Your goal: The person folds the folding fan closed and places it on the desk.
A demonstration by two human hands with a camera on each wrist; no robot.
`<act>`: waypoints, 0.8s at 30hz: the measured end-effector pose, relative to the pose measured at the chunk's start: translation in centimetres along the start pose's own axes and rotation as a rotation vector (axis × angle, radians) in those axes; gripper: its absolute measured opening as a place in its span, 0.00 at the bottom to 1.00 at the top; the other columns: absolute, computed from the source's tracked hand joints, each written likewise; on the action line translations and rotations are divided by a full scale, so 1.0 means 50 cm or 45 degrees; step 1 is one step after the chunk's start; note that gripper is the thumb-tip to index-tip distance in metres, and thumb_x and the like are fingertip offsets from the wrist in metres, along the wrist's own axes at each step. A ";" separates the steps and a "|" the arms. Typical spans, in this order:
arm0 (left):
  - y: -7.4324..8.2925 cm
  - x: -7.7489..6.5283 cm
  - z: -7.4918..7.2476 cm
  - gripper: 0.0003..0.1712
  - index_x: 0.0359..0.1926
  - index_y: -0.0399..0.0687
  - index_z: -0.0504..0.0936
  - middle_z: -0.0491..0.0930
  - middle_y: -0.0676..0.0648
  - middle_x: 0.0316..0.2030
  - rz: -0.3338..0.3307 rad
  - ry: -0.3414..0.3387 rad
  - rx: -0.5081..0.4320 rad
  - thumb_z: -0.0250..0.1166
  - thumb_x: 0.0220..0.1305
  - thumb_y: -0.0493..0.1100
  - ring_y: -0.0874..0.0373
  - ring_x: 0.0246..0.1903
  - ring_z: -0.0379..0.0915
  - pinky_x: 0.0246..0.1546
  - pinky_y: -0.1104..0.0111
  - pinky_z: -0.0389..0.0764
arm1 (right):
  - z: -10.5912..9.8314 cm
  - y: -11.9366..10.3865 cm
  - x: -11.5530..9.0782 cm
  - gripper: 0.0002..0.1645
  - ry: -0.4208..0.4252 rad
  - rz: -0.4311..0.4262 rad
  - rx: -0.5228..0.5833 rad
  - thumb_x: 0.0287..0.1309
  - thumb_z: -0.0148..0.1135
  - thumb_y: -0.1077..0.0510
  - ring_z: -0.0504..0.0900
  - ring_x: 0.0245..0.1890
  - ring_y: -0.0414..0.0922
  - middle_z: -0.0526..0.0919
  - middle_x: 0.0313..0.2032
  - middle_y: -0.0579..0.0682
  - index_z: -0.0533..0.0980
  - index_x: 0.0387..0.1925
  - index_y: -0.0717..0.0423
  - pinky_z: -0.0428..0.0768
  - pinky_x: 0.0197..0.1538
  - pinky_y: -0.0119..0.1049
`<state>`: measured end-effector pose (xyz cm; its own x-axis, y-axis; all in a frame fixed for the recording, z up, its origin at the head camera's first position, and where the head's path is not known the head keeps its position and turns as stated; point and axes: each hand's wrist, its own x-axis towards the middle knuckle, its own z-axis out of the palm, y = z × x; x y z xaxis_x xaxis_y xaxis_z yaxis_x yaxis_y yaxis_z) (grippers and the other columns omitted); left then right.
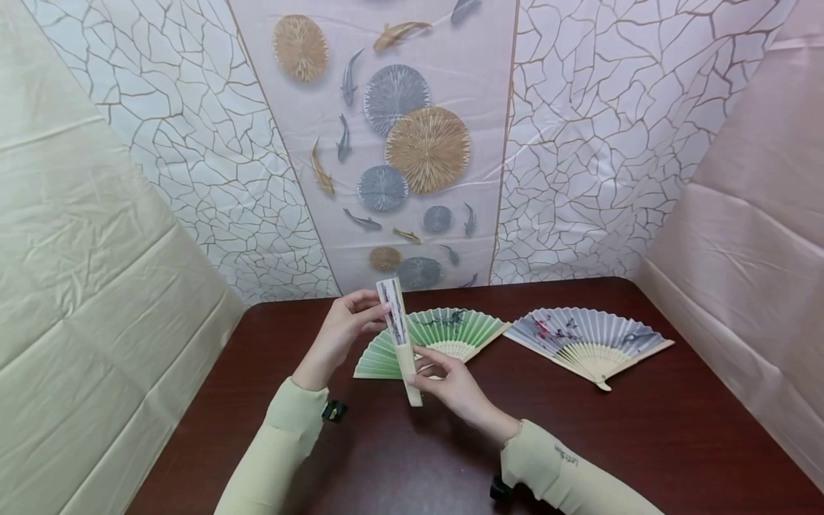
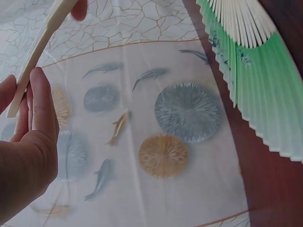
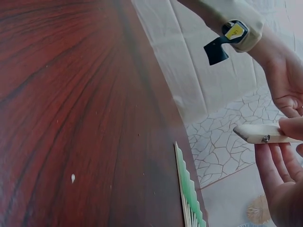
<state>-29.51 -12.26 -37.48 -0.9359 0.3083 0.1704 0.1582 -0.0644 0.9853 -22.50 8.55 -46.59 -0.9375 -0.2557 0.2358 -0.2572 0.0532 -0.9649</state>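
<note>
the dark table [image 1: 399, 465] holds two spread fans, the green fan [image 1: 450, 325] and the grey fan [image 1: 589, 340], lying side by side, probably so each patterned leaf shows. both hands are partly closed: the left hand [image 1: 342, 327] pinches the upper part of the folded fan [image 1: 402, 350], the right hand [image 1: 455, 385] its lower end near the small rivet [image 3: 266, 138], a grip likely meant to steady both ends. this fan tilts above the table, in front of the green fan.
</note>
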 end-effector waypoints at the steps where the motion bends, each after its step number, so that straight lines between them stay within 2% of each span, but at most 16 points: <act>1: 0.004 0.001 -0.003 0.19 0.53 0.28 0.78 0.84 0.41 0.41 0.002 0.002 0.003 0.69 0.65 0.35 0.53 0.36 0.84 0.49 0.51 0.84 | 0.002 0.001 0.000 0.32 -0.003 -0.003 0.004 0.61 0.69 0.64 0.84 0.44 0.48 0.83 0.46 0.61 0.71 0.66 0.67 0.83 0.45 0.32; 6: 0.020 0.002 -0.021 0.20 0.54 0.29 0.78 0.85 0.42 0.42 0.003 0.000 0.061 0.69 0.66 0.38 0.54 0.37 0.84 0.52 0.46 0.82 | 0.016 0.008 0.004 0.28 -0.033 0.011 0.054 0.61 0.69 0.66 0.84 0.44 0.48 0.84 0.45 0.62 0.74 0.61 0.71 0.85 0.44 0.37; 11: 0.034 0.002 -0.049 0.21 0.54 0.28 0.78 0.85 0.43 0.42 0.012 0.028 0.095 0.69 0.66 0.38 0.54 0.38 0.84 0.49 0.52 0.85 | 0.039 0.010 0.014 0.25 -0.072 0.039 0.151 0.60 0.67 0.69 0.84 0.42 0.44 0.83 0.45 0.63 0.75 0.59 0.74 0.87 0.44 0.46; 16: 0.048 -0.006 -0.083 0.21 0.54 0.28 0.77 0.85 0.45 0.42 0.006 0.072 0.158 0.69 0.67 0.40 0.55 0.38 0.83 0.45 0.59 0.87 | 0.077 0.014 0.030 0.24 -0.113 0.040 0.185 0.60 0.67 0.70 0.84 0.40 0.41 0.84 0.45 0.65 0.75 0.58 0.74 0.86 0.46 0.54; 24: 0.070 -0.019 -0.148 0.25 0.58 0.27 0.75 0.84 0.49 0.40 0.005 0.149 0.240 0.68 0.69 0.42 0.59 0.37 0.83 0.47 0.57 0.86 | 0.136 0.005 0.064 0.19 -0.114 0.029 0.178 0.62 0.67 0.68 0.84 0.37 0.42 0.84 0.43 0.63 0.78 0.53 0.74 0.88 0.43 0.44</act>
<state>-30.38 -19.82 -34.29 -0.9635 0.1953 0.1829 0.2080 0.1166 0.9712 -23.99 1.20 -46.87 -0.9167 -0.3410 0.2083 -0.1949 -0.0734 -0.9781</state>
